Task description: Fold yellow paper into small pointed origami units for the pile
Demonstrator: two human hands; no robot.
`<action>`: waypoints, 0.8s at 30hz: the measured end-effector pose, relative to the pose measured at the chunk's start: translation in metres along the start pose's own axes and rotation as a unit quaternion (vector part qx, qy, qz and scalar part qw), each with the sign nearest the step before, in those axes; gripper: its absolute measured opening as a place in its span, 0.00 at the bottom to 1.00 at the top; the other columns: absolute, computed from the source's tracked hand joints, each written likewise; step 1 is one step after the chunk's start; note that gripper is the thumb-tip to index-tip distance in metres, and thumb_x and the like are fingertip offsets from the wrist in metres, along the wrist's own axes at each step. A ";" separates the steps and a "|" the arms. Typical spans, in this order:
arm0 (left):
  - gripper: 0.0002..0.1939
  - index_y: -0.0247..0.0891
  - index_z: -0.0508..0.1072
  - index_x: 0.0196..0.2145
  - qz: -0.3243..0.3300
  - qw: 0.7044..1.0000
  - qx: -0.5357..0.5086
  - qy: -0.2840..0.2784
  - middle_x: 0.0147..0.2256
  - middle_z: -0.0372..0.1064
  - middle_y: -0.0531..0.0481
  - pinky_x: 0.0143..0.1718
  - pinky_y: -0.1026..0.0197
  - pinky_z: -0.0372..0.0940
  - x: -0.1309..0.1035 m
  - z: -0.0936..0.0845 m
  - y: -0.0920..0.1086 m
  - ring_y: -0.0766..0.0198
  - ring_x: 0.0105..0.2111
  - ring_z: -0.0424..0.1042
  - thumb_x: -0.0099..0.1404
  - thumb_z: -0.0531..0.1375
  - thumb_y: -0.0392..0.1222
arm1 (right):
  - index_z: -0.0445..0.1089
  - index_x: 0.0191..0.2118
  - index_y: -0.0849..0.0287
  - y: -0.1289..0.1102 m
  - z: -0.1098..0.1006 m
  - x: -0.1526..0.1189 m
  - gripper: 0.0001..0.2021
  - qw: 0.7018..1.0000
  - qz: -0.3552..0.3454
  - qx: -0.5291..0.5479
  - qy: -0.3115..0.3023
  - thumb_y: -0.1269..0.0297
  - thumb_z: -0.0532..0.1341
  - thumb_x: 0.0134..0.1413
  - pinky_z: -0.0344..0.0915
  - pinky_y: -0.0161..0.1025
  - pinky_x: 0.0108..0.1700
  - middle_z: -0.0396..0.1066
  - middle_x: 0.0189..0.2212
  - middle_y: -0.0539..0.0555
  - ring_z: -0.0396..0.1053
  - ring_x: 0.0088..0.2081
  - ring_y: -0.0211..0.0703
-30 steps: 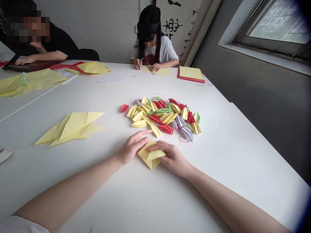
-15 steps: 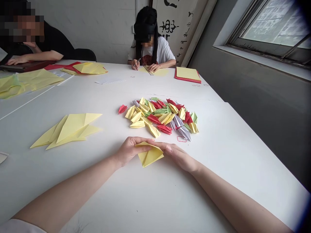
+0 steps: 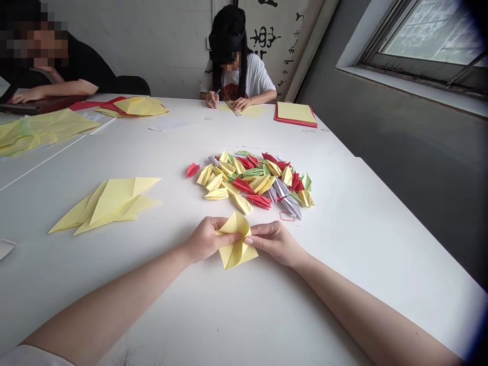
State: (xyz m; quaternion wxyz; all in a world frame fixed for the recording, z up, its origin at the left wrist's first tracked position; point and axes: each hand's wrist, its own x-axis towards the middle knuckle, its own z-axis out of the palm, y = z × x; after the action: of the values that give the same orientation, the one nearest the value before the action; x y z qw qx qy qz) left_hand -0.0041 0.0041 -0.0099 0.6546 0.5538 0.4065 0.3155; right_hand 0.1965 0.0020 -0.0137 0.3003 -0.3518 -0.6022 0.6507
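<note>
A yellow paper sheet (image 3: 232, 256) with creases is held just above the white table (image 3: 183, 315), its sides bent inward at the middle. My left hand (image 3: 208, 239) pinches its left side, thumb on top. On the right side, my right hand (image 3: 276, 243) grips the paper between thumb and fingers, and the two thumbs nearly meet. Beyond my hands lies a pile of small folded paper pieces (image 3: 253, 180) in yellow, red, green and pale purple. One red folded piece (image 3: 192, 170) sits apart at the pile's left. Several folded yellow sheets (image 3: 110, 203) rest to the left.
Across the table a person (image 3: 251, 76) holds a pen and a ruler (image 3: 232, 108) over yellow paper. Stacked yellow and red paper (image 3: 295, 114) lies at the back right. Another person (image 3: 84, 66) sits at the back left, near yellow and red sheets (image 3: 141, 107).
My right hand has changed from fingers stretched along the paper's edge to a pinch on its side. The sheet has opened out, with its upper corner raised and its middle curved.
</note>
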 end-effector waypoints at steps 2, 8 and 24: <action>0.15 0.35 0.77 0.36 0.009 1.000 -0.007 -0.001 0.30 0.71 0.49 0.34 0.61 0.63 -0.001 0.001 0.002 0.58 0.33 0.70 0.53 0.66 0.48 | 0.77 0.43 0.58 0.001 0.001 0.000 0.17 1.000 0.000 -0.007 0.023 0.53 0.64 0.50 0.70 0.45 0.40 0.78 0.35 0.55 0.73 0.36 0.49; 0.15 0.36 0.74 0.37 0.006 0.999 -0.033 -0.031 0.31 0.69 0.50 0.34 0.63 0.62 -0.002 0.004 0.008 0.61 0.33 0.68 0.54 0.66 0.46 | 0.78 0.40 0.59 0.004 0.002 0.002 0.17 0.996 0.005 -0.013 0.094 0.52 0.66 0.48 0.71 0.43 0.35 0.78 0.33 0.56 0.74 0.32 0.48; 0.23 0.37 0.71 0.42 -0.009 0.999 0.046 0.018 0.37 0.71 0.48 0.35 0.60 0.67 -0.002 0.009 -0.002 0.58 0.36 0.71 0.48 0.69 0.41 | 0.79 0.33 0.60 0.003 0.008 0.004 0.14 0.987 0.009 -0.011 0.160 0.54 0.68 0.44 0.70 0.39 0.31 0.79 0.32 0.55 0.74 0.31 0.47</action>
State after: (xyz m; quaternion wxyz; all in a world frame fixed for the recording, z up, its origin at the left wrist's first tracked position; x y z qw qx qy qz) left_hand 0.0031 -0.0021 -0.0111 0.6239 0.5739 0.4370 0.3006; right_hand 0.1877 0.0009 -0.0168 0.3832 -0.4598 -0.5501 0.5824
